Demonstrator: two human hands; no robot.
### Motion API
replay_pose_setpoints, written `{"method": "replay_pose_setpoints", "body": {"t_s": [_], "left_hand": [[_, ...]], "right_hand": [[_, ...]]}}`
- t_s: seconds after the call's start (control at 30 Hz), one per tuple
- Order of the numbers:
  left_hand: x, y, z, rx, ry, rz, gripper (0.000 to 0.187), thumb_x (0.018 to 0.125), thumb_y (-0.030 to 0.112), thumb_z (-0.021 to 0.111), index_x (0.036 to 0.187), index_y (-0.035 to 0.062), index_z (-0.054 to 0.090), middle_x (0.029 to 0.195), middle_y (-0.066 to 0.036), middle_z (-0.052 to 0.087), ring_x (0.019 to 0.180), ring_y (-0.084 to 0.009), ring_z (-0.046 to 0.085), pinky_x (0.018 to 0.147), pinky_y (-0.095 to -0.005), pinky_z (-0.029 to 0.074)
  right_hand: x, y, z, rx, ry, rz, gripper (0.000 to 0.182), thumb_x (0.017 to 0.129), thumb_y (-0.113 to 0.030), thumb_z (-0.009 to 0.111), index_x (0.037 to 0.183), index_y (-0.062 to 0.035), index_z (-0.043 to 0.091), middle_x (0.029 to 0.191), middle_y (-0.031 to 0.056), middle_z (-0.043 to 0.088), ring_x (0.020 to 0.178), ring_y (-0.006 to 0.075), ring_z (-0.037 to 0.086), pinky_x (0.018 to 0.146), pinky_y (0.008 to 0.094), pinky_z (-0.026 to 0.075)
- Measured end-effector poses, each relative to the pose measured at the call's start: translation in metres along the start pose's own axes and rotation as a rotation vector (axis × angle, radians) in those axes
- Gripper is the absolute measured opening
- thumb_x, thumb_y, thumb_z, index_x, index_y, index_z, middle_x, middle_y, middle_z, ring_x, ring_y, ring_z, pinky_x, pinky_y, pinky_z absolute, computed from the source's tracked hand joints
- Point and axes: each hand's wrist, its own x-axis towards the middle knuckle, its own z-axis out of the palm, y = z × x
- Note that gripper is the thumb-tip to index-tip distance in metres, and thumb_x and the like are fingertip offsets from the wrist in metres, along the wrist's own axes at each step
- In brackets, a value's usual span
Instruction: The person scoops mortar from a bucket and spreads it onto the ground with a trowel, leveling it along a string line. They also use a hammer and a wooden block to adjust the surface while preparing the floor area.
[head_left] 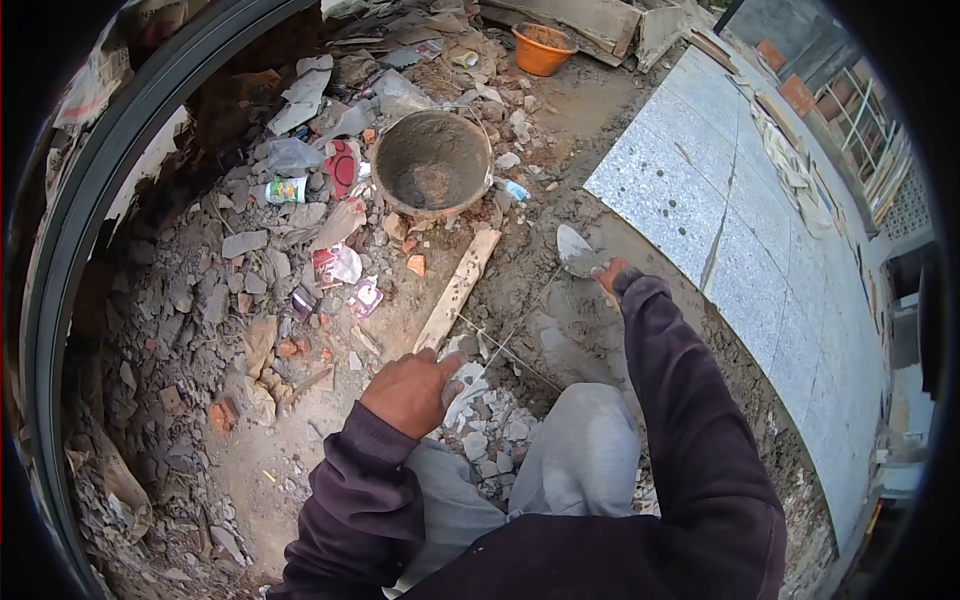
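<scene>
My right hand (610,276) is closed round the handle of a trowel (573,244), whose pointed blade rests on or just above wet grey mortar (570,345). My left hand (412,388) is closed at its fingertips on a white string (467,388), which looks bunched there. From that bunch a thin line runs up and right across the mortar towards the trowel. A second cord (505,350) crosses it near the end of a wooden plank (460,288). The plank lies on the ground just beyond my left hand.
A mortar-coated bucket (432,162) stands ahead. An orange tub (542,50) sits farther back. Rubble and litter (240,245) cover the left side. Speckled grey floor tiles (690,170) border the mortar on the right. Broken stones (490,435) lie between my knees.
</scene>
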Motion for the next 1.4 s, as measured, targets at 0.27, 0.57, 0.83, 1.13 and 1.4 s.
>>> {"method": "replay_pose_setpoints", "body": {"t_s": [0.27, 0.57, 0.83, 1.13, 1.4], "left_hand": [[0.029, 0.011, 0.009, 0.003, -0.062, 0.08, 0.032, 0.079, 0.021, 0.054, 0.108, 0.0083, 0.049, 0.081, -0.017, 0.053, 0.074, -0.0346, 0.053, 0.066, -0.0398, 0.043], [0.033, 0.022, 0.023, -0.083, -0.074, 0.032, 0.033, 0.082, 0.008, 0.049, 0.112, -0.0029, 0.045, 0.073, -0.008, 0.052, 0.065, -0.0146, 0.047, 0.061, -0.0267, 0.041], [0.112, 0.028, 0.069, -0.149, -0.321, 0.029, 0.037, 0.084, 0.014, 0.051, 0.115, -0.0034, 0.042, 0.077, -0.006, 0.052, 0.069, -0.0115, 0.047, 0.063, -0.024, 0.04], [0.166, 0.035, 0.114, -0.074, -0.418, 0.067, 0.037, 0.082, 0.016, 0.052, 0.115, -0.0004, 0.044, 0.076, -0.006, 0.054, 0.062, -0.0115, 0.05, 0.06, -0.0235, 0.041], [0.191, 0.045, 0.138, 0.107, -0.489, 0.023, 0.035, 0.081, 0.011, 0.052, 0.114, 0.0, 0.046, 0.075, -0.011, 0.058, 0.06, -0.0144, 0.055, 0.057, -0.0269, 0.043]], "right_hand": [[-0.073, 0.047, 0.012, -0.2, -0.008, -0.264, 0.047, 0.07, -0.036, 0.057, 0.093, 0.0044, 0.055, 0.084, 0.0231, 0.058, 0.085, 0.0366, 0.055, 0.073, 0.0409, 0.043], [-0.44, 0.28, -0.098, -0.045, 0.185, 0.227, 0.043, 0.063, -0.023, 0.061, 0.097, 0.0018, 0.052, 0.09, 0.0238, 0.054, 0.086, 0.0358, 0.053, 0.074, 0.0393, 0.042], [-0.534, 0.435, 0.0, -0.242, -0.095, 1.238, 0.024, 0.072, -0.014, 0.05, 0.092, -0.0072, 0.06, 0.099, 0.0135, 0.059, 0.093, 0.0279, 0.056, 0.074, 0.0382, 0.046], [-0.511, 0.5, 0.13, -0.387, -0.262, 0.682, 0.024, 0.08, -0.019, 0.037, 0.086, -0.0137, 0.06, 0.09, 0.0032, 0.06, 0.082, 0.0207, 0.058, 0.066, 0.0356, 0.042], [-0.522, 0.532, 0.123, -0.332, -0.037, 0.893, 0.019, 0.078, -0.019, 0.041, 0.081, -0.0189, 0.059, 0.078, 0.001, 0.06, 0.075, 0.0188, 0.06, 0.065, 0.0345, 0.043]]}}
